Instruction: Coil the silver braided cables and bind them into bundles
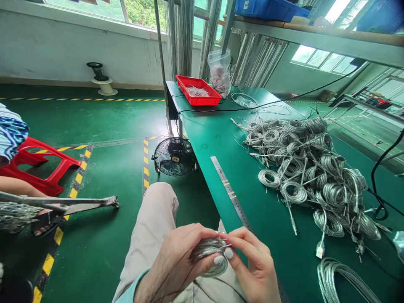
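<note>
Coil of silver cable (208,256) sits in the person's hands (211,263), just off the near edge of the worktop (277,235), above the lap. Left hand (172,265) clenches round the coil's side and holds its weight. Right hand (254,263) is closed too, pinching the top of the coil, where a thin metal end (227,245) pokes out. Step in hand appears to be close work at that end of the coil; next move seems to call for a steady pinch on the free end. Any finer detail is too small to tell. Relative to the worktop: heap of similar coils (303,168) on its far side, steel ruler (230,189) along its edge, red tray (198,90) at its far end, loose coil (341,282) at its near end. Fan (174,156) stands just beside it.
</note>
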`<state>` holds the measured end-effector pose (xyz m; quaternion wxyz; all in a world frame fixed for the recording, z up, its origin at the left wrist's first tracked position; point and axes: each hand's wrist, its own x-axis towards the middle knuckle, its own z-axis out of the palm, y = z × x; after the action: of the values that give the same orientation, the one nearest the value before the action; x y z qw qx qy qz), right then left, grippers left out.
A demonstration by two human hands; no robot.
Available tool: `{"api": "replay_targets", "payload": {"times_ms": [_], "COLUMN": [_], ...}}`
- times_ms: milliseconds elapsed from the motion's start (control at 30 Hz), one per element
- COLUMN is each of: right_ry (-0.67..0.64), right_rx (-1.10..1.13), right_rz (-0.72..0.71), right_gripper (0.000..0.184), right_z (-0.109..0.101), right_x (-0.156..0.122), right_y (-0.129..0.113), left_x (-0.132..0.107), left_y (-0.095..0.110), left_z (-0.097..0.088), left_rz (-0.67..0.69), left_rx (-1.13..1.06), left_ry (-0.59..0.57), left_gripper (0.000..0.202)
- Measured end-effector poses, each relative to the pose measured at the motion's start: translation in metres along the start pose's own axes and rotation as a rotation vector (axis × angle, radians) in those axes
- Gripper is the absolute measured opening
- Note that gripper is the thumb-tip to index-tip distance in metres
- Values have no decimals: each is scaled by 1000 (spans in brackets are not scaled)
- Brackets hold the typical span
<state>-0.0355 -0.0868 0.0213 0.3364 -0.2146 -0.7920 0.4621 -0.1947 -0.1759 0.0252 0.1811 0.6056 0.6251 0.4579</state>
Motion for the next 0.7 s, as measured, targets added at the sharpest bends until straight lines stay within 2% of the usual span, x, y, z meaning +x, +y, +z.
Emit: {"api": "replay_targets", "payload": {"times_ms": [167, 267, 367, 467, 600, 667, 700], "right_ry": [74, 90, 88, 70, 17, -22, -30], "right_rx": [22, 47, 64, 69, -3, -36, -46], "right_rz": [32, 64, 68, 75, 35, 6, -6], "right_gripper": [10, 5, 3, 5, 3, 4, 4], "right_z": [3, 5, 6, 5, -1, -4, -4], "right_x": [3, 4, 2, 1, 3, 5, 6], "right_y": [0, 0, -1, -2, -7, -10, -11], "left_x": [-2, -3, -4, -6, -2, 1, 1], "left_y": [-2, -4, -6, -4, 8, 11, 12], "left_z": [5, 5, 5, 3, -4, -7, -8], "left_rz": [56, 146, 226, 165, 6, -3, 14], "left_rx": [50, 17, 38, 96, 167, 204, 210], "left_ry": [56, 81, 36, 16, -74, -87, -56], "left_gripper": [27, 17, 9, 14, 19, 20, 19]}}
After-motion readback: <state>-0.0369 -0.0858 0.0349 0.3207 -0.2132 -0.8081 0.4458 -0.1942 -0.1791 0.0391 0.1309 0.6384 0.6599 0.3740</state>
